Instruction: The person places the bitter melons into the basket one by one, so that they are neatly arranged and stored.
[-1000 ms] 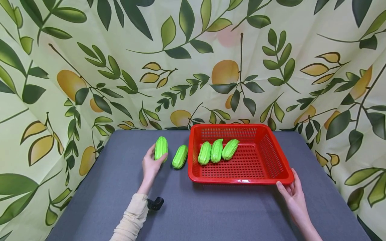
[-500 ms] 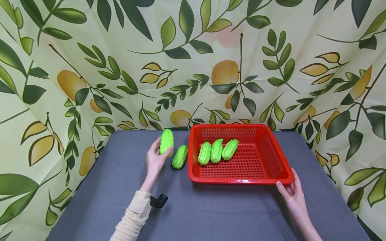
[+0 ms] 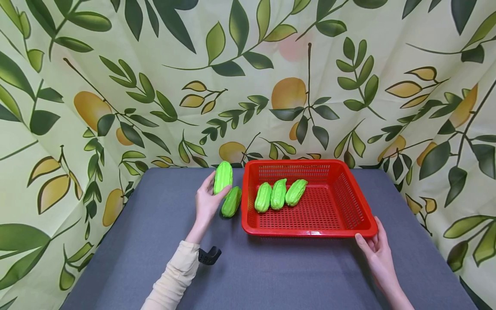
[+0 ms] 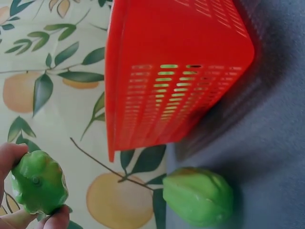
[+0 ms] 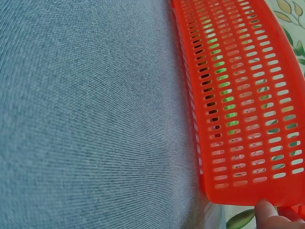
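Observation:
My left hand (image 3: 208, 201) holds a bright green, ribbed bitter melon (image 3: 223, 177) between thumb and fingers, lifted above the table. In the left wrist view, the held bitter melon (image 4: 39, 183) shows its blunt end. Just below and to its right, a second bitter melon (image 3: 231, 202) lies on the cloth beside the basket. The red plastic basket (image 3: 306, 233) has three bitter melons (image 3: 278, 194) side by side in its left half. My right hand (image 3: 375, 252) grips the basket's front right corner, thumb at the front rim; its other fingers are partly hidden.
A grey-blue cloth (image 3: 279, 275) covers the table. Behind and at both sides hangs a curtain (image 3: 240, 107) printed with leaves and fruit. A black strap device (image 3: 209, 255) sits at my left wrist. The basket's perforated side wall (image 4: 176, 95) rises beside the loose bitter melon.
My left hand has moved right and away from me, carrying the bitter melon higher and closer to the basket. My right hand and the basket have stayed in place.

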